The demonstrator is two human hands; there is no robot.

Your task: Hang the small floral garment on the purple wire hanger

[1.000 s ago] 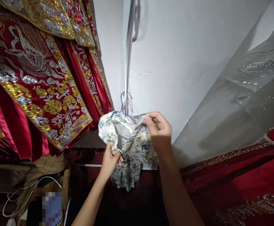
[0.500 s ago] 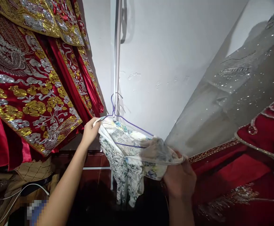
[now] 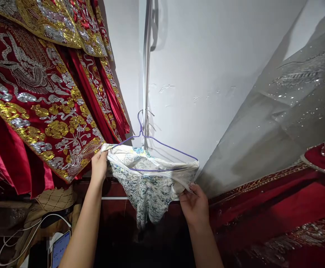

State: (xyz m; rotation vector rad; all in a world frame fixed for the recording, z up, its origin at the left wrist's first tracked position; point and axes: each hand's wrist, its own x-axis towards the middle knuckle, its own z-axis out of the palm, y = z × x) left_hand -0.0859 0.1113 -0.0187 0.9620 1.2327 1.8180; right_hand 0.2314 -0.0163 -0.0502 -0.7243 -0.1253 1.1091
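One patterned garment (image 3: 148, 186) on purple hanger (image 3: 141, 131) | left hand (image 3: 99, 166) grips it, left end | right hand (image 3: 196, 204) pinches below right corner | uneven tug might slip it off

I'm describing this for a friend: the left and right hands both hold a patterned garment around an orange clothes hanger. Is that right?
Not quite: the clothes hanger is purple, as the head view shows. The left hand and right hand do hold the patterned garment around it.
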